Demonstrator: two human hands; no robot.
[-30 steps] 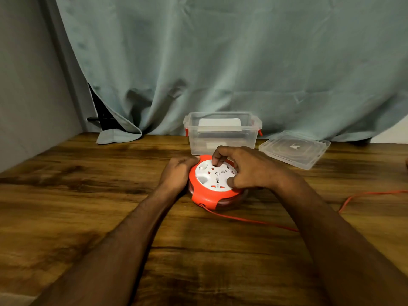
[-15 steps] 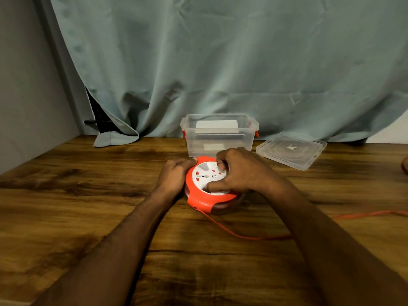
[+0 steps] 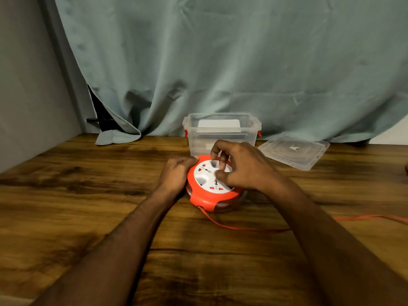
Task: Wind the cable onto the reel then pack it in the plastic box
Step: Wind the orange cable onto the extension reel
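An orange cable reel (image 3: 207, 198) with a white socket face lies flat on the wooden table (image 3: 77, 206). My left hand (image 3: 175, 173) grips its left rim. My right hand (image 3: 240, 165) rests on the white face, fingers curled into its recesses. An orange cable (image 3: 238, 227) leaves the reel's front, passes under my right forearm and runs off to the right edge. The clear plastic box (image 3: 220, 133) with orange latches stands open just behind the reel.
The box's clear lid (image 3: 293, 152) lies flat to the right of the box. A grey-green curtain (image 3: 220, 62) hangs along the table's back edge. A grey wall (image 3: 26, 85) closes off the left side.
My right hand has turned on the white face, its fingers shifting round toward the back. The loose cable on the table has shortened and shifted. The left hand stays on the rim.
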